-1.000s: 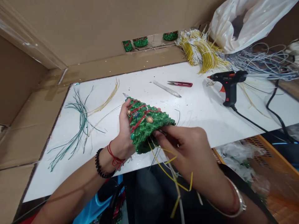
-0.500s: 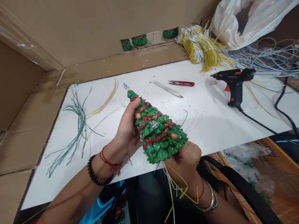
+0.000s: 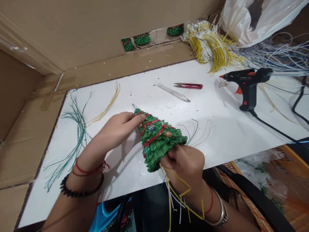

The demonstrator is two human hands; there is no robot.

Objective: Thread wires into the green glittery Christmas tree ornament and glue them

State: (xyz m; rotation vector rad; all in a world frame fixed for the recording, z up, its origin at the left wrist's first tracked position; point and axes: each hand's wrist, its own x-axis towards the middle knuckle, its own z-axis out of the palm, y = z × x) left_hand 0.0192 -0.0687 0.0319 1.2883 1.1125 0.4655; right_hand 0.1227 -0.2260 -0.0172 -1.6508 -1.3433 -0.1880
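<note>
A green Christmas tree figurine (image 3: 156, 135) with red garlands and small baubles is tilted over the white board, its clear tip pointing up and left. My left hand (image 3: 120, 127) grips it near the top, thumb along the front and the other fingers mostly hidden. At the wide base, my right hand (image 3: 185, 162) is closed, its fingertips tucked under the bottom edge and out of sight. Yellow and white wires (image 3: 172, 193) hang down from beneath the base, beside my right hand.
A black glue gun (image 3: 248, 87) with a lit red light stands at the right, its cord trailing forward. Red thread snips (image 3: 189, 86) and a pencil-like stick (image 3: 173, 92) lie mid-board. Green wires (image 3: 77, 135) are at left, a yellow-white wire bundle (image 3: 212, 46) at the back.
The tree figurine has come down and a little left, tipping further. My left hand has shifted left and its back now faces up more; my right hand stays at the base.
</note>
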